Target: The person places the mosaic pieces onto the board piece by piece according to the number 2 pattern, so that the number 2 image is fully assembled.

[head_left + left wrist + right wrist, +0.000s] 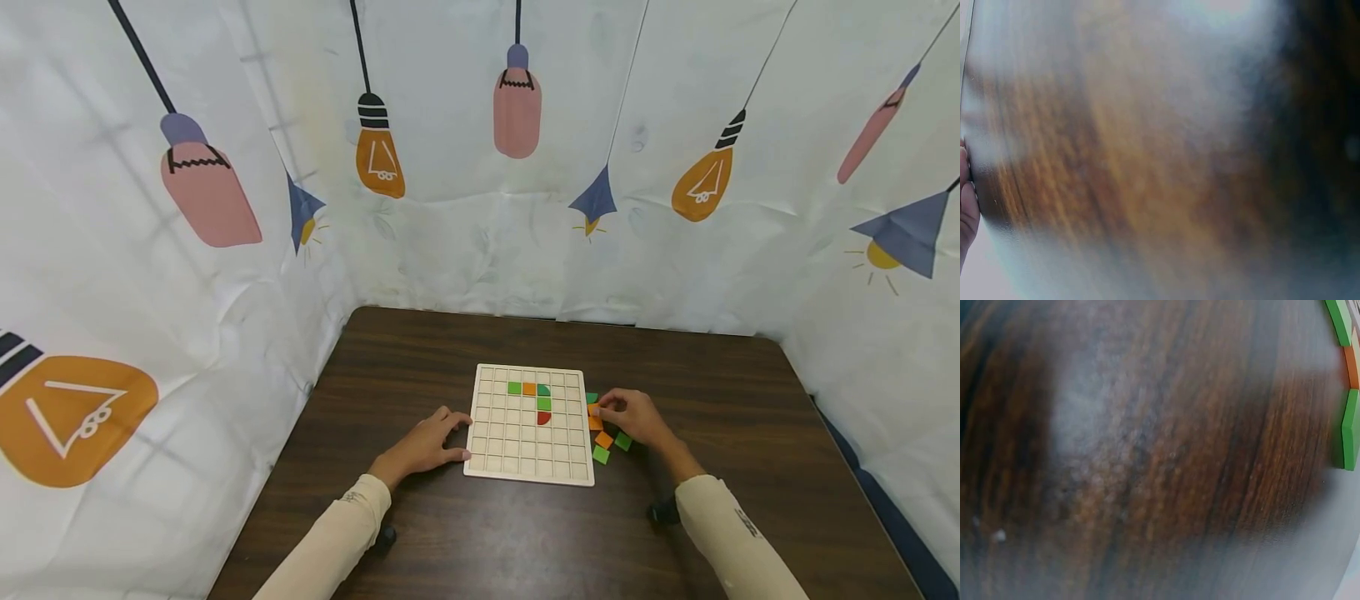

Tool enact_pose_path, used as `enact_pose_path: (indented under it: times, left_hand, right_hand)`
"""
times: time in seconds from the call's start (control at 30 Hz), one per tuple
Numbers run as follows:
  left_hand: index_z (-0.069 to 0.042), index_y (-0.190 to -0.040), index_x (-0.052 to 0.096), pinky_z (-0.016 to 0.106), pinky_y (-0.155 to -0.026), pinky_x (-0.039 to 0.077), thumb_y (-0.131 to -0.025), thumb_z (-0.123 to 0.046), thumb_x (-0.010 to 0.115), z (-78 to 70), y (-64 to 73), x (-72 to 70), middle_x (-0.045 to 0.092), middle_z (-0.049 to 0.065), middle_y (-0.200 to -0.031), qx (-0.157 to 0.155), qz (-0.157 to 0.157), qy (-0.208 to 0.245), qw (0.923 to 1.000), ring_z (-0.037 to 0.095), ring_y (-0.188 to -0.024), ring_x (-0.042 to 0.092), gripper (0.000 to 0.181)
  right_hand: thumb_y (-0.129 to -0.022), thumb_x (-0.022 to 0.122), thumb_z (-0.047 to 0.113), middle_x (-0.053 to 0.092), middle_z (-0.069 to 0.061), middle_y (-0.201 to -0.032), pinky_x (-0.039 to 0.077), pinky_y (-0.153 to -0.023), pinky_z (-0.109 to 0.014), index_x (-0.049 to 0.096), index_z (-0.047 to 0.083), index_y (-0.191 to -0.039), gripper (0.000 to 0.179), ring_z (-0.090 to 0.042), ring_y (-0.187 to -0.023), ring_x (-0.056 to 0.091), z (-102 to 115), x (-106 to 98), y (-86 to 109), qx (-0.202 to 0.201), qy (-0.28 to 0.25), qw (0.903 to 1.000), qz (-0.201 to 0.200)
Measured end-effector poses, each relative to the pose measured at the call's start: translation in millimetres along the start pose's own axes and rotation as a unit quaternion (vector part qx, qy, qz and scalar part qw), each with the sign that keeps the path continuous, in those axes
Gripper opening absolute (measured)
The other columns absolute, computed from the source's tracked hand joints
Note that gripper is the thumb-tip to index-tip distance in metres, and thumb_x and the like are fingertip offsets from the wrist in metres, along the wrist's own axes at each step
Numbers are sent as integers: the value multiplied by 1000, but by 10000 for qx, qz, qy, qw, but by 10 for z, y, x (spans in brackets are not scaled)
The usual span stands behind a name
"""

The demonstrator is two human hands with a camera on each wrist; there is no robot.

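Note:
A pale square board point(502, 462) with a grid of cells lies on the table. Set in its upper part are a green square tile point(514, 388), an orange square tile point(529, 389), a dark green rounded tile point(543, 390), a light green square tile point(544, 404) and a red rounded tile point(543, 417). The left hand point(426, 443) touches the board's left edge, thumb and fingers spread apart. Right of the board, the right hand point(633, 415) pinches an orange tile point(593, 409) among the loose pieces. In the left wrist view, fingertips point(967, 206) show at the left border.
Loose tiles lie by the board's right edge, among them an orange tile point(603, 439) and green tiles point(601, 455). The brown table point(480, 533) meets white printed curtains point(465, 250) at the back and sides. The right wrist view catches a green tile's point(1350, 431) edge.

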State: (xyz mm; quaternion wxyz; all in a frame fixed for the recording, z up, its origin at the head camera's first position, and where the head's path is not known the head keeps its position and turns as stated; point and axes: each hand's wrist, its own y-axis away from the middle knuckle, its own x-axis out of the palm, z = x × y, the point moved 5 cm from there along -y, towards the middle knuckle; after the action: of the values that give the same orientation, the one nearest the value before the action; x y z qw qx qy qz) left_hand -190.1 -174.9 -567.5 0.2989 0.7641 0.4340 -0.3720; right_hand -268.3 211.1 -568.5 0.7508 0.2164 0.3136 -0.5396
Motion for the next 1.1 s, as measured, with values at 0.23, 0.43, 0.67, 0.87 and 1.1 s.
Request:
enact_pose_path:
  times: [0.23,0.43,0.67,0.87,1.1]
  left_hand:
    - [-22,-143,50,44,-89,47,-91,-46,72,4,-2,0,52,4,-118,-1,0,8,10000,20,-99,57,61]
    - [-22,-143,51,43,-88,47,-91,-45,73,12,0,3,52,3,-118,-6,-22,-21,10000,19,-99,57,61]
    - [-21,-142,51,43,-86,48,-91,-46,72,8,1,2,53,4,-117,52,-49,-44,10000,19,-98,57,60]
    - [-20,-142,51,43,-86,47,-92,-46,71,7,-2,0,53,5,-117,74,-41,1,10000,19,-98,57,60]
    - [-19,-142,51,42,-85,47,-92,-45,72,-10,-2,0,53,5,-116,108,-30,9,9999,19,-97,57,60]
  right_hand:
    - [-90,76,20,63,0,-79,42,-65,-28,73,7,-104,19,-16,-74,54,-23,12,-13,194,64,9997,147]
    - [-91,75,17,64,2,-78,41,-66,-28,73,5,-112,25,-15,-72,54,-47,28,-24,225,141,9992,307]
    - [-91,73,12,65,2,-80,44,-69,-28,73,3,-116,26,-14,-75,55,-31,16,-35,81,40,9989,469]
    - [-91,71,9,65,2,-80,45,-68,-28,72,1,-118,28,-15,-77,56,-41,9,-46,32,51,9976,685]
    - [-91,70,9,65,-1,-83,44,-61,-26,71,2,-119,29,-15,-72,54,-66,-5,-73,192,20,9950,981]
